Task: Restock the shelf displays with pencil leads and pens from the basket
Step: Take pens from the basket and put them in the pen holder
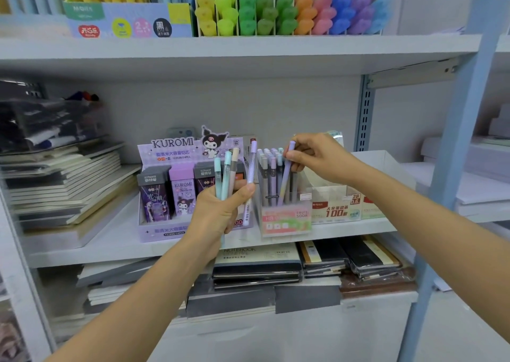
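My left hand [220,210] grips a fan of several slim pencil lead tubes [228,174] with teal, beige and lilac caps, held upright in front of the purple Kuromi display box [165,229]. My right hand [314,157] pinches the top of a lilac lead tube [285,179], whose lower end stands tilted inside the clear Fruit Soda display box [284,221]. That box holds several more upright tubes. The basket is not in view.
The middle shelf [110,248] also carries stacked notebooks [69,185] at left and lead cartons [335,205] at right. Coloured highlighters [289,11] fill the shelf above; notebooks [256,265] lie on the one below. A blue upright post [441,196] stands at right.
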`<state>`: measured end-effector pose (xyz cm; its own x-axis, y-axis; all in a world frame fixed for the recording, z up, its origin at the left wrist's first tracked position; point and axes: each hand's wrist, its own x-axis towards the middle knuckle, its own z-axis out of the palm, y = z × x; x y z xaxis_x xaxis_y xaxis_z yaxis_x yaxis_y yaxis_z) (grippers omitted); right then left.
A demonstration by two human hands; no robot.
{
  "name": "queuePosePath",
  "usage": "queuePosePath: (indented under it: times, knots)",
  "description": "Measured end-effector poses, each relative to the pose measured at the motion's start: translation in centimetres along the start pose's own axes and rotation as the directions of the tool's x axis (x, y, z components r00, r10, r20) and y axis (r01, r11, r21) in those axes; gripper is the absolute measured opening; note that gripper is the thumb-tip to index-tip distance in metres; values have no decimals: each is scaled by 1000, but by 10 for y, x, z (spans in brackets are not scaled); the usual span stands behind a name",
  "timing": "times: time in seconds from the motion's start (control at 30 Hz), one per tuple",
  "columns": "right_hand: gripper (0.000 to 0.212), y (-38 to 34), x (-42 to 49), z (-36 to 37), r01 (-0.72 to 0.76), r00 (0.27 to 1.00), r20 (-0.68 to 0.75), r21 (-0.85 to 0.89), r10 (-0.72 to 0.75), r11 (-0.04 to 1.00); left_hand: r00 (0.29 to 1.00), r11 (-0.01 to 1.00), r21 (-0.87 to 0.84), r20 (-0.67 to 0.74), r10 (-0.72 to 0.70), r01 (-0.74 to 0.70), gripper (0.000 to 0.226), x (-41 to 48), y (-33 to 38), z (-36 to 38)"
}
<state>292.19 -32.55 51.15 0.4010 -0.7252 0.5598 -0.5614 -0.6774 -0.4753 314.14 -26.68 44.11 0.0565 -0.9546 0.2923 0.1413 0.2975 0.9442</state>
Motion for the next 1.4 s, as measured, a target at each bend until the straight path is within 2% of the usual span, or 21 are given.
queuePosePath:
  times: [0.17, 0.27, 0.37, 0.53, 0.63, 0.73, 0.97, 1.0, 1.03, 1.1, 1.13, 1.3, 1.4]
  knots:
    - [14, -3, 1, 10, 3, 998, -65, -42, -5, 999, 1000, 999, 19, -1, 27, -27, 30, 0, -1, 2]
    - [13, 0, -1, 2, -12, 999, -48, -40, 10, 999, 999, 998, 41, -5, 48, -48, 22, -1, 0, 3]
    - [13, 1, -7, 2, -1, 999, -51, 3, 1, 1000, 995, 990, 101, 23, 93, -95, 23, 0, -1, 5]
    - [15, -2, -8, 12, 1, 1000, 1, -67, -1, 998, 993, 984, 139, 63, 104, -112, 21, 1, -3, 11]
    - [10, 0, -7, 10, -34, 999, 29, -41, 35, 999, 992, 983, 141, 71, 106, -116, 22, -1, -3, 11]
    - [20, 1, -6, 15, -41, 996, -79, 23, 43, 999, 995, 987, 128, 56, 87, -93, 26, 2, -1, 10]
    - [22, -3, -5, 27, -29, 965, -263, -120, -3, 992, 992, 996, 56, 104, 65, -71, 24, -2, 1, 13]
    - [22, -7, -6, 25, -13, 959, -282, -32, 4, 999, 992, 997, 40, 109, 58, -63, 23, -3, 2, 14]
    - [22, -13, -8, 22, -2, 961, -274, 135, 40, 991, 992, 998, 28, 114, 53, -56, 21, -4, 2, 14]
    - [21, -23, -13, 18, -9, 977, -186, 445, 102, 896, 991, 998, 22, 123, 52, -55, 16, -6, 3, 17]
    - [19, -26, -15, 18, -13, 984, -145, 509, 101, 861, 991, 998, 26, 125, 52, -56, 14, -7, 3, 18]
    - [19, -32, -23, 14, -33, 994, -57, 651, 92, 759, 994, 999, -30, 106, 21, -17, 17, -13, 4, 26]
    - [23, -33, -27, 9, -49, 996, -20, 679, 85, 732, 997, 999, -36, 76, 6, -3, 19, -14, 6, 27]
